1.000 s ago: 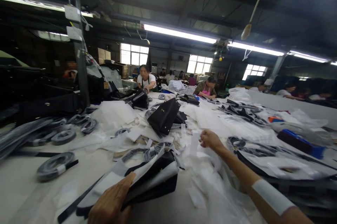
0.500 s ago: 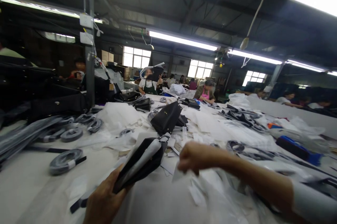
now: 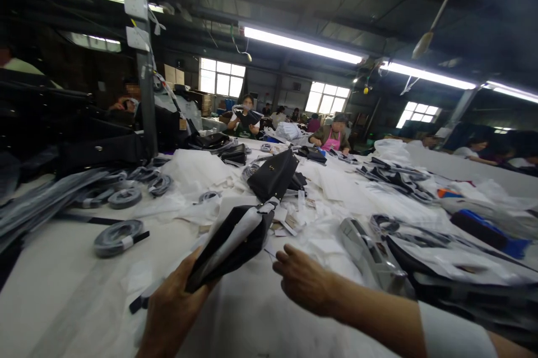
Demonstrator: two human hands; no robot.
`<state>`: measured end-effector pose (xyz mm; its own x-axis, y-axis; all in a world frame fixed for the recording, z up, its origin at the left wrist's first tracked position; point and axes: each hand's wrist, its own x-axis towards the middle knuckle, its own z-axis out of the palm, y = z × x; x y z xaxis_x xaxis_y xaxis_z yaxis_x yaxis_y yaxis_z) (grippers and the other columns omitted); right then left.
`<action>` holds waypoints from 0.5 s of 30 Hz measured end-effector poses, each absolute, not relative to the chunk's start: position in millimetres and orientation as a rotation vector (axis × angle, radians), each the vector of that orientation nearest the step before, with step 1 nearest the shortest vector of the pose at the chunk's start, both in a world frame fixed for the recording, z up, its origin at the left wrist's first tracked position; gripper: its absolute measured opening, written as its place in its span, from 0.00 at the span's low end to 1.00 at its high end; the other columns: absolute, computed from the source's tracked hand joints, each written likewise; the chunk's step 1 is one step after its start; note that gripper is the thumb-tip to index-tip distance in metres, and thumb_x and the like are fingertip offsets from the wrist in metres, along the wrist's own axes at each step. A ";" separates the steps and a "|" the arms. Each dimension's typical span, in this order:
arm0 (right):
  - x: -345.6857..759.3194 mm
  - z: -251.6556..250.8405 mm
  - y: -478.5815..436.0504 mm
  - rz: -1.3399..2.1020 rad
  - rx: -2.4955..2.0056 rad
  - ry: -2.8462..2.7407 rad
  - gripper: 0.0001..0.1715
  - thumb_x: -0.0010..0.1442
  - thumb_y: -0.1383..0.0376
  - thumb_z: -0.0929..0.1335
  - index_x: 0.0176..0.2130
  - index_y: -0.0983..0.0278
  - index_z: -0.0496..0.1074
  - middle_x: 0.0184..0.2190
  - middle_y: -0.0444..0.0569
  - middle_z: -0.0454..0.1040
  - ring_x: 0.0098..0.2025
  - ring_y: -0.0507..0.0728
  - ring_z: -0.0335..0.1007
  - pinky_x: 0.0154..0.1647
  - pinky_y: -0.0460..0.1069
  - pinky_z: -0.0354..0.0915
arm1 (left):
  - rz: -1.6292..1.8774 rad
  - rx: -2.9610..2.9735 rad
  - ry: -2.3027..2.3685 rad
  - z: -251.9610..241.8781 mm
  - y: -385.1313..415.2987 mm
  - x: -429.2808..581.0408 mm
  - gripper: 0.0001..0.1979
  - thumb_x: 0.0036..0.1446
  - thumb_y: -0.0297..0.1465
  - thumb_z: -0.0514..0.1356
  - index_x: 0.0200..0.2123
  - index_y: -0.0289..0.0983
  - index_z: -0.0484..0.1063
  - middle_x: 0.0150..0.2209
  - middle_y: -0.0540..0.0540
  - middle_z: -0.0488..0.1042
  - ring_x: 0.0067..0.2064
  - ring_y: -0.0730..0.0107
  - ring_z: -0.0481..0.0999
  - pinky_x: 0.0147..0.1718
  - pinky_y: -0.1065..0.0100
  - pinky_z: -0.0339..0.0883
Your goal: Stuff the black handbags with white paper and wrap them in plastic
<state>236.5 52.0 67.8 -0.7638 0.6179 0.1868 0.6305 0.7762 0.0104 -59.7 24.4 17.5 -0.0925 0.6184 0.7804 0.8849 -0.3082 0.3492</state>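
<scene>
My left hand (image 3: 174, 296) grips the near end of a black bag (image 3: 252, 243), thumb and fingers on its two sides. The bag is tilted with its mouth spread, and whitish filling (image 3: 229, 240) shows inside. My right hand (image 3: 305, 279) is just right of the bag, apart from it, its fingers loosely bent and somewhat spread, and I see nothing in them. Beyond the held bag rests another black bag (image 3: 273, 176) with a small metal fitting on its front. Small paper and card pieces (image 3: 286, 223) lie scattered between the bags and my right hand.
Wrapped coiled straps (image 3: 120, 239) lie at left. White sheets (image 3: 197, 167) are stacked farther back. A grey-white device (image 3: 372, 254), black straps and plastic lie at right. A metal post (image 3: 145, 89) rises at back left. A co-worker in a pink apron (image 3: 332, 139) sits across the table.
My right hand has come lower and its fist has loosened; the white piece by its fingers is no longer seen there. A grey-white device has come into view. My left hand still holds the bag.
</scene>
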 end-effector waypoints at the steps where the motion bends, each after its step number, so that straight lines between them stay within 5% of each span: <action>1: 237.5 72.7 67.6 -0.275 -0.874 -2.874 0.14 0.56 0.72 0.71 0.22 0.62 0.72 0.32 0.49 0.75 0.39 0.58 0.69 0.36 0.52 0.65 | -1.358 -1.901 -1.647 18.5 23.7 -60.0 0.15 0.60 0.42 0.58 0.48 0.44 0.70 0.38 0.50 0.82 0.32 0.60 0.83 0.28 0.70 0.74; 4: 244.8 81.2 99.9 -0.673 -0.559 -2.864 0.10 0.66 0.71 0.65 0.39 0.63 0.76 0.33 0.48 0.73 0.31 0.54 0.66 0.30 0.50 0.61 | -1.360 -1.902 -1.658 20.7 21.9 -61.1 0.17 0.62 0.44 0.57 0.50 0.44 0.69 0.38 0.50 0.82 0.32 0.61 0.83 0.30 0.70 0.75; 7: 251.3 71.7 110.1 -0.636 -0.529 -2.678 0.17 0.71 0.70 0.60 0.53 0.62 0.72 0.30 0.45 0.73 0.26 0.52 0.65 0.26 0.48 0.59 | -1.357 -1.891 -1.667 21.9 20.5 -61.3 0.18 0.64 0.46 0.56 0.52 0.44 0.68 0.39 0.51 0.82 0.29 0.64 0.82 0.32 0.71 0.76; 12: 243.6 23.8 104.5 -0.099 -0.916 -2.392 0.22 0.68 0.73 0.59 0.52 0.56 0.74 0.45 0.48 0.78 0.35 0.51 0.76 0.33 0.44 0.68 | -1.336 -1.886 -1.665 19.9 19.3 -58.9 0.21 0.65 0.50 0.54 0.53 0.43 0.69 0.40 0.50 0.82 0.28 0.64 0.82 0.35 0.71 0.76; 15: 236.1 -5.7 91.9 0.253 -1.075 -2.098 0.18 0.67 0.71 0.62 0.52 0.59 0.73 0.43 0.50 0.80 0.32 0.52 0.77 0.31 0.45 0.71 | -1.301 -1.885 -1.654 17.1 18.6 -57.6 0.21 0.65 0.50 0.53 0.53 0.43 0.69 0.39 0.49 0.82 0.30 0.63 0.83 0.36 0.70 0.76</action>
